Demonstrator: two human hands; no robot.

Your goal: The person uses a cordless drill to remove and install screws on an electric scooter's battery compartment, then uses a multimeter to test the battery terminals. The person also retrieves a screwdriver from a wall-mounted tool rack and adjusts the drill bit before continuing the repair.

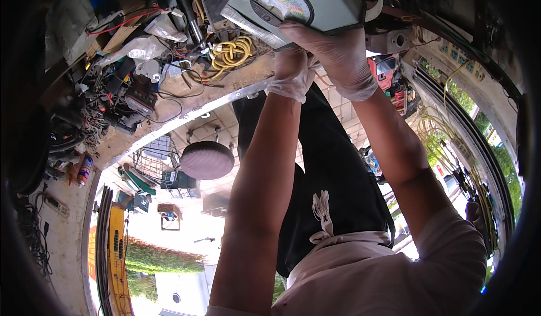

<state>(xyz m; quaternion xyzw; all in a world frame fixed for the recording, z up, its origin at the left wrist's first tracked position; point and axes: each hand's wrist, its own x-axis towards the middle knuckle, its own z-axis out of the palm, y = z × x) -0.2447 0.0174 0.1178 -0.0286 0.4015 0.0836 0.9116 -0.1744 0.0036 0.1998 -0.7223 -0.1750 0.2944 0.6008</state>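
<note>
A grey-blue box-shaped meter (332, 3) with a round analog dial (282, 4) is at the top of the view. My right hand (341, 57), in a thin whitish glove, grips its near edge, the thumb lying across the face just below the dial. Close beside it, under the box's lower edge, is my left hand (290, 71), gloved too. The box and my right hand hide the left fingers, so what they hold cannot be seen.
Left of the meter, a cluttered workbench (186, 93) bears a coiled yellow cable (231, 54), loose wires and a dark battery pack (138, 99). Beyond its edge stand a round stool (207, 160) and a wire basket (155, 155). Yellowish cables (439, 127) hang at the right.
</note>
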